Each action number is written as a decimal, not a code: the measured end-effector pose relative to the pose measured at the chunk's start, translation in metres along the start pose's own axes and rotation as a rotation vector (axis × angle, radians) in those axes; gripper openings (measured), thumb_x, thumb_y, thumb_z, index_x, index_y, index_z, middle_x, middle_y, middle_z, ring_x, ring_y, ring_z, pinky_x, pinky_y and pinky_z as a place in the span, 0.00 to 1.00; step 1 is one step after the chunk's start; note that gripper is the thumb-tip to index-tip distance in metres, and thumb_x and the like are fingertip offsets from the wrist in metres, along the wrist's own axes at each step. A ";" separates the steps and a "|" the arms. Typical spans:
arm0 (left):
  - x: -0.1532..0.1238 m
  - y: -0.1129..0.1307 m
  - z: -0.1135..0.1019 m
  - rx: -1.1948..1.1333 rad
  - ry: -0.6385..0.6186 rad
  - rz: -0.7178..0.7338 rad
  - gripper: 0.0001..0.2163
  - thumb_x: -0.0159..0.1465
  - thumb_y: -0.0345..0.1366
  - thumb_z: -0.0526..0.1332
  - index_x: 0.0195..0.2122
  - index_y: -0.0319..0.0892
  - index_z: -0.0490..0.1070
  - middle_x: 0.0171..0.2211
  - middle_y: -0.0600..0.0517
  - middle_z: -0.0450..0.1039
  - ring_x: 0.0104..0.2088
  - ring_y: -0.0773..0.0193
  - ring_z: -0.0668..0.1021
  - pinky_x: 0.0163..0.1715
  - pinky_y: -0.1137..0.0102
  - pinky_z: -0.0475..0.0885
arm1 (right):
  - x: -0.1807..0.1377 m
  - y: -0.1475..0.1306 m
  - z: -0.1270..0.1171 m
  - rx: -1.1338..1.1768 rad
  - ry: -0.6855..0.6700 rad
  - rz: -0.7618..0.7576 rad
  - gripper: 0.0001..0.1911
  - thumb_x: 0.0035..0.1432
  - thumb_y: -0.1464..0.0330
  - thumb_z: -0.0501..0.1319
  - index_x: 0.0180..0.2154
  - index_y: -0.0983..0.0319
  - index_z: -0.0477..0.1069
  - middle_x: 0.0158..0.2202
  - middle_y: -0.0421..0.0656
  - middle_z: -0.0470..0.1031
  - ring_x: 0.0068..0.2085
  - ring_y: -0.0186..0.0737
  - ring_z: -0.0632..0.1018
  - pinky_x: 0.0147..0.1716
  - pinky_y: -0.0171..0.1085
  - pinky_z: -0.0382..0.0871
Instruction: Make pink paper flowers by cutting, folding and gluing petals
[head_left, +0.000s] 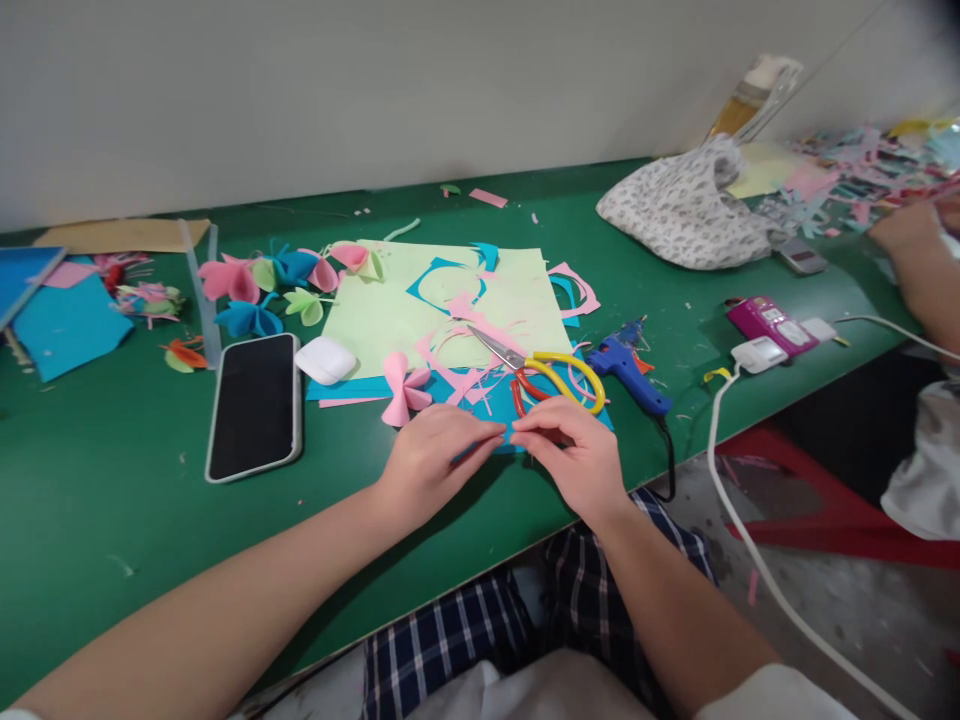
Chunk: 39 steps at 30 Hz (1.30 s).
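Observation:
My left hand [431, 455] and my right hand [574, 450] meet at the near edge of the green table [112, 520]. Both pinch a small blue paper piece [510, 438] between thumb and fingertips, and their fingers nearly touch. The piece is mostly hidden by the fingers. Just beyond the hands lie yellow-and-red scissors [544, 375] on pink and blue paper scraps. A pink folded paper bow [403, 388] lies to the left of the scissors, on a blue sheet edge below a pale green sheet [390, 315].
A black phone [255, 405] and a white earbud case [325, 360] lie left of the green sheet. Paper bows [259, 290] are clustered behind them. A blue glue gun [626, 365] lies right of the scissors. Another person's arm [926, 270] is at far right, beside a patterned cloth bag [690, 210].

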<state>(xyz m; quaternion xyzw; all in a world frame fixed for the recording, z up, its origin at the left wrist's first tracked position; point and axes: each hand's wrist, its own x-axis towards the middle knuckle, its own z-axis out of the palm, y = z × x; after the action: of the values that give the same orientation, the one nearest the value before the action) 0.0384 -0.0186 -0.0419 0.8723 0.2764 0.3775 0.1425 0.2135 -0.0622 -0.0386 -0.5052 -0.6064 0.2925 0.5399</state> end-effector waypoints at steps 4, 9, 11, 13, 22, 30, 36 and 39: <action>-0.001 -0.001 0.000 0.006 0.010 -0.003 0.04 0.61 0.30 0.60 0.37 0.40 0.73 0.28 0.52 0.77 0.30 0.67 0.77 0.32 0.72 0.71 | -0.001 0.001 0.000 0.012 0.000 0.026 0.04 0.54 0.71 0.63 0.31 0.57 0.77 0.30 0.41 0.77 0.33 0.37 0.77 0.27 0.35 0.73; -0.001 -0.002 0.001 0.021 0.018 0.000 0.04 0.61 0.30 0.60 0.37 0.40 0.73 0.29 0.53 0.77 0.30 0.68 0.77 0.33 0.73 0.71 | -0.002 0.002 -0.001 0.009 -0.003 0.048 0.05 0.56 0.69 0.61 0.33 0.58 0.77 0.32 0.42 0.76 0.33 0.38 0.77 0.29 0.36 0.74; -0.001 -0.001 0.001 0.021 0.018 -0.003 0.04 0.61 0.30 0.60 0.36 0.40 0.73 0.28 0.53 0.77 0.30 0.68 0.77 0.33 0.73 0.71 | -0.002 0.002 -0.001 0.010 -0.004 0.051 0.05 0.57 0.69 0.61 0.33 0.58 0.77 0.32 0.42 0.76 0.34 0.38 0.77 0.29 0.36 0.74; -0.001 -0.001 0.001 0.018 0.015 -0.006 0.04 0.61 0.30 0.60 0.36 0.40 0.73 0.28 0.53 0.77 0.30 0.68 0.77 0.32 0.73 0.71 | -0.002 0.002 -0.001 0.008 -0.005 0.050 0.06 0.57 0.70 0.61 0.34 0.58 0.77 0.33 0.43 0.76 0.33 0.37 0.77 0.28 0.36 0.74; 0.000 -0.001 0.001 0.013 0.024 0.003 0.04 0.61 0.29 0.60 0.37 0.40 0.73 0.28 0.52 0.77 0.30 0.68 0.77 0.32 0.73 0.71 | -0.002 0.001 0.001 0.022 0.022 0.026 0.04 0.53 0.72 0.64 0.31 0.57 0.77 0.30 0.41 0.75 0.31 0.36 0.76 0.25 0.33 0.73; -0.001 0.000 0.000 0.009 0.036 0.007 0.04 0.60 0.29 0.61 0.37 0.39 0.74 0.28 0.52 0.77 0.30 0.68 0.77 0.32 0.73 0.71 | 0.001 -0.001 0.001 0.013 0.012 -0.031 0.04 0.51 0.74 0.66 0.29 0.58 0.75 0.28 0.40 0.76 0.32 0.35 0.76 0.25 0.31 0.72; 0.001 0.001 0.000 0.013 0.047 0.025 0.04 0.60 0.30 0.61 0.37 0.40 0.73 0.28 0.52 0.77 0.30 0.68 0.77 0.32 0.73 0.71 | 0.000 -0.001 0.000 0.009 -0.010 -0.015 0.05 0.50 0.74 0.67 0.28 0.58 0.74 0.28 0.39 0.74 0.32 0.35 0.75 0.26 0.32 0.71; 0.002 0.001 -0.001 0.012 0.051 0.039 0.04 0.60 0.30 0.61 0.36 0.40 0.73 0.28 0.52 0.77 0.30 0.68 0.77 0.32 0.73 0.71 | 0.000 0.000 0.000 0.008 -0.025 -0.001 0.05 0.50 0.74 0.66 0.27 0.58 0.73 0.28 0.39 0.74 0.32 0.35 0.75 0.27 0.33 0.71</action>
<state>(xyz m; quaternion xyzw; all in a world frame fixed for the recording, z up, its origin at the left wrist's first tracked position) 0.0398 -0.0185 -0.0396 0.8685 0.2650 0.4005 0.1228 0.2131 -0.0623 -0.0384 -0.4990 -0.6121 0.3010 0.5346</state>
